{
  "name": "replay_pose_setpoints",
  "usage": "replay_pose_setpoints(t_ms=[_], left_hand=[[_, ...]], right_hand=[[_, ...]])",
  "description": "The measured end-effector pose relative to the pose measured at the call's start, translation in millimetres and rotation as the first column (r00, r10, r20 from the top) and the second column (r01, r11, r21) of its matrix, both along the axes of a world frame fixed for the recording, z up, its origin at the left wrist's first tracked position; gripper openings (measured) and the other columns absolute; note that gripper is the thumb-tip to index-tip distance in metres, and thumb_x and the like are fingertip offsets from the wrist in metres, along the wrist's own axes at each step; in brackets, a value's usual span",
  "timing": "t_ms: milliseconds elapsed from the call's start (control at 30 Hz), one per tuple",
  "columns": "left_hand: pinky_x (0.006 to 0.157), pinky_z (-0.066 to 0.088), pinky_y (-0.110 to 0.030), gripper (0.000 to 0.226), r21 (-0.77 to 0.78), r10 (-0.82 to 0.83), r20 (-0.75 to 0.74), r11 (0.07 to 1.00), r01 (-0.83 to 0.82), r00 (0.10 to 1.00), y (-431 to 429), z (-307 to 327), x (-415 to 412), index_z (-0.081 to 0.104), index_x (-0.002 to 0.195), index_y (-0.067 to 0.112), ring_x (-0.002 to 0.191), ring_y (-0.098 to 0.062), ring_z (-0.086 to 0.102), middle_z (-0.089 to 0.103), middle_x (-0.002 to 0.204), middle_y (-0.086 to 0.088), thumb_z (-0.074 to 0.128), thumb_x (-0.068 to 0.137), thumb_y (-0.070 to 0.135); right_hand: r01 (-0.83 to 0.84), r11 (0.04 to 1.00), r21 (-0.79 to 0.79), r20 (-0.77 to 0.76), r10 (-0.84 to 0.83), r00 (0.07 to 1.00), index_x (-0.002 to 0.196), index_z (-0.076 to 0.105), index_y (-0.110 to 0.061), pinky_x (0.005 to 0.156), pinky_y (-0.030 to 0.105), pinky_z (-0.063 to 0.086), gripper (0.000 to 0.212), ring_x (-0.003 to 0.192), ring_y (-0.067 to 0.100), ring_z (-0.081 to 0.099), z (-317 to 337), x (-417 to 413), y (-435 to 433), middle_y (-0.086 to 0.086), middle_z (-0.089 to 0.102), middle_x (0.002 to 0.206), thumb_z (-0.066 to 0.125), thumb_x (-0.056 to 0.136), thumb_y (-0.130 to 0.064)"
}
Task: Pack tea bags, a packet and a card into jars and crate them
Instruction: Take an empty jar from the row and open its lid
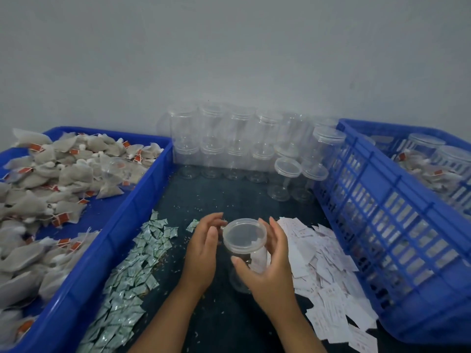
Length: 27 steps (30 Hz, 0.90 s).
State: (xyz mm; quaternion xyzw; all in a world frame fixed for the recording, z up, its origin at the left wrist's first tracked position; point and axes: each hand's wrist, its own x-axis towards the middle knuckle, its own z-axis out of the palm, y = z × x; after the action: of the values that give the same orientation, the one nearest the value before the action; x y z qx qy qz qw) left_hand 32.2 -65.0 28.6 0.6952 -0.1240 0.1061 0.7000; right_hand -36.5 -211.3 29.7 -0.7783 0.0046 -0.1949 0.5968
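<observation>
Near the bench's point(224, 197) front edge, our right hand point(270, 271) grips a jar point(238, 282); our left hand point(202, 250), fingers loosely curved, touches its lid point(244, 234).

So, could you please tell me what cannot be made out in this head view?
All in the head view:
- Contents of the jar: the right hand wraps its wall.
- Whether the left hand grips the lid: its fingers cover the contact.
- Print on the cards: too small, blurred.
- The tea bag tray: cut off by the left edge.
- Load of the crate: behind its lattice wall, cut off right.
</observation>
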Motion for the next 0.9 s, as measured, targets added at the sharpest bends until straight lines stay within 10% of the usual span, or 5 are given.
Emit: replay_pose_setpoints(t_ms=[133,300,600,767,900], left_hand=[[0.098,0.053,-0.024,0.062,0.221,-0.244,0.094,0.95,0.219,0.965,5.5,38.7,-11.0,0.051,0.145,0.037,0.127,-0.013,0.062,0.063,0.136,0.014,0.058,0.088,0.061],[0.099,0.044,-0.022,0.074,0.857,-0.377,0.222,0.515,0.005,0.899,6.7,73.3,-24.6,0.046,0.144,0.053,0.12,0.003,0.044,0.038,0.132,0.03,0.065,0.078,0.08],[0.086,0.044,-0.03,0.053,0.901,-0.27,0.305,0.393,-0.185,0.913,-4.5,85.2,-50.6,0.053,0.129,0.045,0.096,-0.013,0.044,0.05,0.116,0.015,0.043,0.087,0.075],[0.068,0.044,-0.034,0.055,0.922,-0.047,0.304,0.268,-0.281,0.952,-10.0,81.5,-62.4,0.054,0.126,0.032,0.09,-0.023,0.054,0.056,0.107,0.001,0.032,0.094,0.072],[0.064,0.038,-0.037,0.091,0.99,0.16,0.024,0.135,-0.047,0.987,-5.4,93.6,-59.5,0.047,0.131,0.018,0.09,-0.029,0.061,0.06,0.102,-0.009,0.013,0.087,0.089]], right_hand=[[-0.088,0.995,0.038,-0.077,0.091,0.993,0.158,0.039,-0.042,0.113,0.031,0.052,0.111,0.14,0.004,0.058,-12.1,-8.0,5.1,-0.023,0.06,0.149,0.102,0.066,-0.046],[-0.113,0.991,-0.07,-0.026,0.111,0.993,0.142,0.053,-0.04,0.095,0.025,0.06,0.084,0.123,0.01,0.07,-19.0,-5.9,0.7,-0.016,0.069,0.133,0.097,0.073,-0.022],[-0.084,0.983,-0.163,0.124,0.105,0.987,0.127,0.063,-0.028,0.081,0.036,0.062,0.051,0.107,0.02,0.073,-17.4,-8.7,0.0,-0.01,0.071,0.115,0.087,0.082,-0.02],[-0.074,0.961,-0.267,0.033,0.086,0.996,0.14,0.059,-0.033,0.086,0.039,0.061,0.077,0.115,0.012,0.069,-20.8,-15.8,4.9,-0.017,0.07,0.123,0.094,0.072,-0.045],[0.123,0.9,-0.419,0.256,-0.013,0.967,0.15,0.052,-0.031,0.1,0.038,0.052,0.091,0.124,-0.004,0.049,-23.6,-20.4,15.0,-0.013,0.059,0.136,0.091,0.071,-0.052]])
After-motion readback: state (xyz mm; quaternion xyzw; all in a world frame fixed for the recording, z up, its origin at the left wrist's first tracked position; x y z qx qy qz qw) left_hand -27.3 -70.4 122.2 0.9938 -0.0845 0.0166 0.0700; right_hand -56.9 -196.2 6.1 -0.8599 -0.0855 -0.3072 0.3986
